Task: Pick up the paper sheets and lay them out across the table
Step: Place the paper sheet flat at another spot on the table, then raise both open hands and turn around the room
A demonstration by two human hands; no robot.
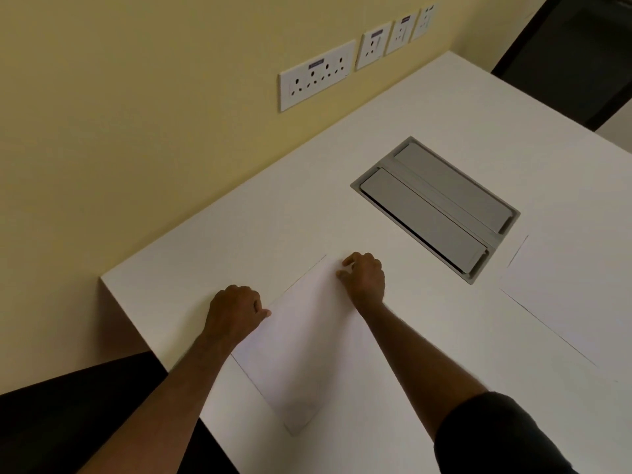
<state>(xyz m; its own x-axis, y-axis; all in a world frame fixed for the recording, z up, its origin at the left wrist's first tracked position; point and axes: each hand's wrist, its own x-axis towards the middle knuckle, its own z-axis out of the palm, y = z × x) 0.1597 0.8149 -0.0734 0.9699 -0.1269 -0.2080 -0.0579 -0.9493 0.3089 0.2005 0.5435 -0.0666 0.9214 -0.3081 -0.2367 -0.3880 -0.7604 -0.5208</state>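
Note:
A white paper sheet (pixel 304 343) lies flat on the white table (pixel 212 254), near its left end. My left hand (pixel 236 311) rests at the sheet's left edge with fingers curled and the thumb pinching that edge. My right hand (pixel 364 277) sits at the sheet's far right corner, fingertips bent down on the paper. A second white sheet (pixel 567 302) lies flat further right, partly cut off by the frame edge, with neither hand near it.
A grey recessed cable box (pixel 434 206) with two closed flaps is set into the table beyond my right hand. Wall sockets (pixel 316 75) line the yellow wall behind. The table's left edge drops to a dark floor (pixel 68 422).

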